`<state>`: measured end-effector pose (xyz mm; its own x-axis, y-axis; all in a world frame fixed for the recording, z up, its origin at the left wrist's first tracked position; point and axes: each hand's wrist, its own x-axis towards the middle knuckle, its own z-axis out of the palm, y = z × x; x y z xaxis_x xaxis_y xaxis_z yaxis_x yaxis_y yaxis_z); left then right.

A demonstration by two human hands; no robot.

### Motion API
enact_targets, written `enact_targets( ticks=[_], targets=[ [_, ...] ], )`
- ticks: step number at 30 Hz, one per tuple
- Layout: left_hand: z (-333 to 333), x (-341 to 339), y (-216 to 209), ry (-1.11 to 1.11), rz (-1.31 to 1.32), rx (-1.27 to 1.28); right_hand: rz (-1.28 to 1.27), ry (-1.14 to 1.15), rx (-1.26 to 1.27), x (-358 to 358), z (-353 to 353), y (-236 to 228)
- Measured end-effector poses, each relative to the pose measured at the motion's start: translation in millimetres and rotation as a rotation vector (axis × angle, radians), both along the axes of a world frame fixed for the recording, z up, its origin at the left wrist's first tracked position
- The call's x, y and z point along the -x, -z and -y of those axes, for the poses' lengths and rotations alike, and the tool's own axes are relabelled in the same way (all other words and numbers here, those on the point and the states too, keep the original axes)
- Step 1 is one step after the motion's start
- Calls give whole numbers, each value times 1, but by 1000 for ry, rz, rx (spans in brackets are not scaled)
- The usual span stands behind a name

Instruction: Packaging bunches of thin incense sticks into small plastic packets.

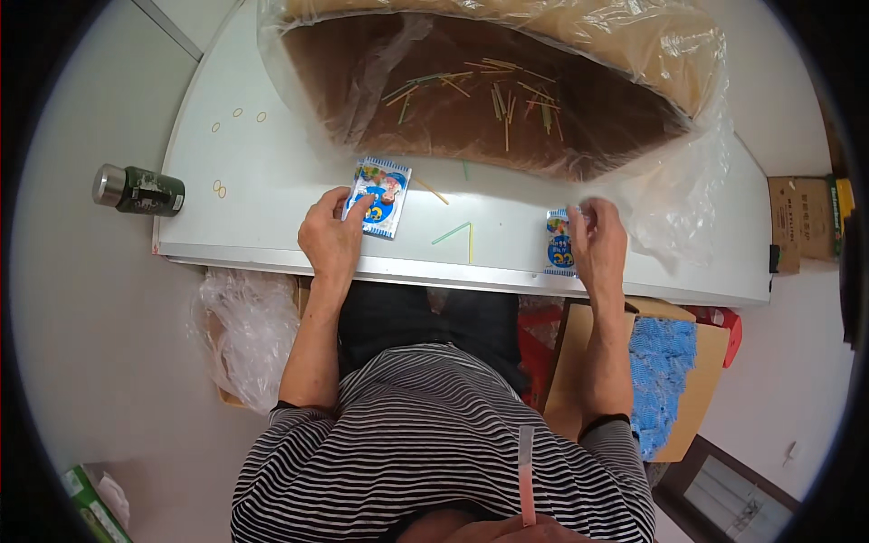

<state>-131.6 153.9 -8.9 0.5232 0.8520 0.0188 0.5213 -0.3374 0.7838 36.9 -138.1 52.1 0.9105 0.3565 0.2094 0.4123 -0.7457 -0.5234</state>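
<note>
My left hand (331, 233) is closed at the left edge of a blue-and-white printed sachet (387, 206), its thumb lying over the front. The sachet is upright to my view at the table's near side. To the right, my right hand (599, 242) grips a second, similar sachet (559, 244) by its right edge, with the fingertips partly hiding it. Between the hands, thin green and yellow sticks (471, 242) lie on the white table (299, 204). Beyond them a large carton lined with clear plastic (434, 136) lies open toward me, with several thin coloured sticks (509, 109) scattered inside.
Several rubber bands (219, 188) lie on the table's left, near a dark green flask (149, 192) at its edge. Below the table stand a carton of blue sachets (661, 371) on the right and a clear plastic bag (249, 335) on the left. Loose plastic film (670, 213) drapes the right side.
</note>
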Motion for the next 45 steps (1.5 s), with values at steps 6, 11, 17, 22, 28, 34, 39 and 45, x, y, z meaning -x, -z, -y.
enact_targets(
  ticks=[6,11,17,22,28,34,39,45],
  targets=[
    [-1,-8,-10,81,86,-576,241,-282,37,-101,-70,-1],
    [10,-49,-48,629,172,-559,272,-523,189,-197,-138,46],
    [21,-126,-18,810,61,-746,364,-506,258,-291,-163,121],
    [4,-110,0,751,-51,-823,-860,-507,-318,-244,-180,88],
    [0,-118,1,896,-4,-752,-645,-470,-172,-248,-171,80],
    [-2,-116,6,869,20,-762,-374,-488,-17,-242,-181,79],
    [0,-120,3,864,82,-755,-392,-438,79,-272,-151,103],
    [-14,-125,-33,683,29,-320,-137,-518,262,-224,-182,51]
  ],
)
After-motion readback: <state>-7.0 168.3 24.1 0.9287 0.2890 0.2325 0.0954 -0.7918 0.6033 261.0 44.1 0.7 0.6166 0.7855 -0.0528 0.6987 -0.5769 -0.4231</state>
